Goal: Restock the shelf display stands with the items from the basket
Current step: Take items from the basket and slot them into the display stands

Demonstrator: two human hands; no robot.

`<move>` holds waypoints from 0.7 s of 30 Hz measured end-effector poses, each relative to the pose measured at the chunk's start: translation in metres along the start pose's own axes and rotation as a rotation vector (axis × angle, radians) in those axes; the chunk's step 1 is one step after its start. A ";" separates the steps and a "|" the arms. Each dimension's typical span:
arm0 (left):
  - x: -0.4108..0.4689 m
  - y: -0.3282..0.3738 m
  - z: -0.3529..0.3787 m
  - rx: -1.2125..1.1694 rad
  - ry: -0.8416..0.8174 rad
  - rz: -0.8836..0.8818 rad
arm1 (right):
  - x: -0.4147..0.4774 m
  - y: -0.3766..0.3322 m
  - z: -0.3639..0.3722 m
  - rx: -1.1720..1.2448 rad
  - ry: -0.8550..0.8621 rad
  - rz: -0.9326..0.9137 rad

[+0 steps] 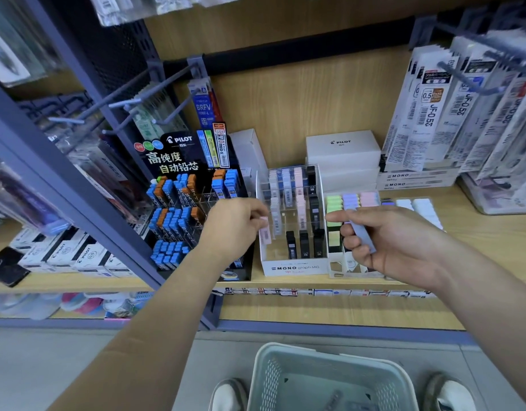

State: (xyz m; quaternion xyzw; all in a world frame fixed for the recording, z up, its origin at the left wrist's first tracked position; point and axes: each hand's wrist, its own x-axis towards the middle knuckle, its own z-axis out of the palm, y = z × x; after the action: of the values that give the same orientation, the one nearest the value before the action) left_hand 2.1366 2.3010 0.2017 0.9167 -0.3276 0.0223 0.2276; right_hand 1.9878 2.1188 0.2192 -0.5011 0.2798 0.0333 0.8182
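My left hand (235,225) pinches a pink lead case (264,232) at the left edge of the white MONO graph MG display stand (294,266), which holds pastel and black cases in clear slots. My right hand (383,241) grips a lavender lead case (363,234) in front of the neighbouring white stand (340,266) with green, purple and pink cases. The pale green basket (330,378) stands on the floor below, with a few items lying in its bottom.
A black Pilot lead display (184,200) with blue and orange cases stands to the left. White Pilot boxes (342,155) sit at the back. Hanging refill packs (434,108) fill the right side. Metal hooks (131,93) jut out at upper left. My shoes flank the basket.
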 end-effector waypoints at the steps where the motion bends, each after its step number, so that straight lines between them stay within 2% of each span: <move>1: 0.003 0.001 -0.005 -0.028 0.048 0.001 | 0.000 0.000 0.000 0.001 -0.001 0.001; 4: 0.017 0.004 -0.027 -0.108 0.203 -0.020 | -0.001 -0.002 -0.001 0.001 -0.010 0.002; 7: 0.036 0.006 -0.041 -0.068 0.232 0.016 | 0.001 -0.002 0.000 -0.005 -0.023 -0.001; 14: 0.076 0.007 -0.037 0.193 0.136 0.137 | 0.005 -0.005 0.001 0.013 -0.048 -0.010; 17: 0.089 0.005 -0.035 0.242 0.086 0.135 | 0.005 -0.006 0.005 0.030 -0.063 -0.013; 21: 0.099 0.007 -0.026 0.503 -0.060 0.178 | 0.006 -0.008 0.009 0.097 -0.085 -0.002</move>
State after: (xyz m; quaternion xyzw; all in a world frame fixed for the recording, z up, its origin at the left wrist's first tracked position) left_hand 2.2135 2.2492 0.2468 0.9122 -0.3979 0.0956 -0.0199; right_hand 1.9993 2.1208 0.2256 -0.4592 0.2459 0.0402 0.8527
